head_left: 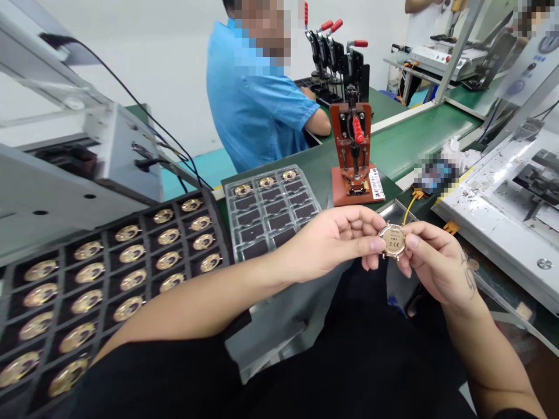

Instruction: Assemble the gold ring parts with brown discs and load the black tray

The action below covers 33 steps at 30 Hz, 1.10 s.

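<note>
A round gold watch case (393, 240) is held up in front of me, its back with printed markings and a CE sign facing me. My left hand (349, 238) pinches its left edge between thumb and fingers. On the opposite edge, my right hand (430, 256) grips it the same way. Beyond my hands stands a reddish-brown toggle press (353, 151) with a red handle. Left of my hands lies a clear plastic tray (273, 212), with several gold watch parts in its far row.
A black compartment tray (144, 256) full of gold watch parts spreads across the left, beside a grey machine (117, 151). A white machine (502, 203) stands at right. Across the green bench, a co-worker in blue (262, 99) sits near several red-handled clamps (336, 58).
</note>
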Each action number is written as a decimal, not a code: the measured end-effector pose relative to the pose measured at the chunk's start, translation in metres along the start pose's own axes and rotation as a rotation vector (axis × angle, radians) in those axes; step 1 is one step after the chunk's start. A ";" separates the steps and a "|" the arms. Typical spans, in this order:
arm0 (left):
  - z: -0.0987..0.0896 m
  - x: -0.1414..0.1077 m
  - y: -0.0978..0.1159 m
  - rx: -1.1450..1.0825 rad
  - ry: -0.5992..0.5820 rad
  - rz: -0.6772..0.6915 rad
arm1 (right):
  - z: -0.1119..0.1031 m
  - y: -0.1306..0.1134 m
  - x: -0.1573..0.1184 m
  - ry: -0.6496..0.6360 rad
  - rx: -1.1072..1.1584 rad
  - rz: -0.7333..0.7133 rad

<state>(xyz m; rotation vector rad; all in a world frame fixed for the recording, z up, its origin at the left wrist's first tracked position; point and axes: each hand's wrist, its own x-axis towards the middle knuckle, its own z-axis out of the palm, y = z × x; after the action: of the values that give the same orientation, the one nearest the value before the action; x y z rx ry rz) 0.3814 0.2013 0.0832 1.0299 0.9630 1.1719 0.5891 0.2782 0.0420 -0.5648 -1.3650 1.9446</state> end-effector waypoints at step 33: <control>-0.005 0.001 -0.002 0.104 0.035 0.029 | -0.008 0.011 0.000 -0.045 -0.005 -0.079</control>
<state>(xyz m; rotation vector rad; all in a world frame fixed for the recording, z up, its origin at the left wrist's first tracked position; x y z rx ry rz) 0.3772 0.2024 0.0802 1.1126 1.0485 1.1766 0.5911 0.2810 0.0288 -0.4643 -1.3996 1.9013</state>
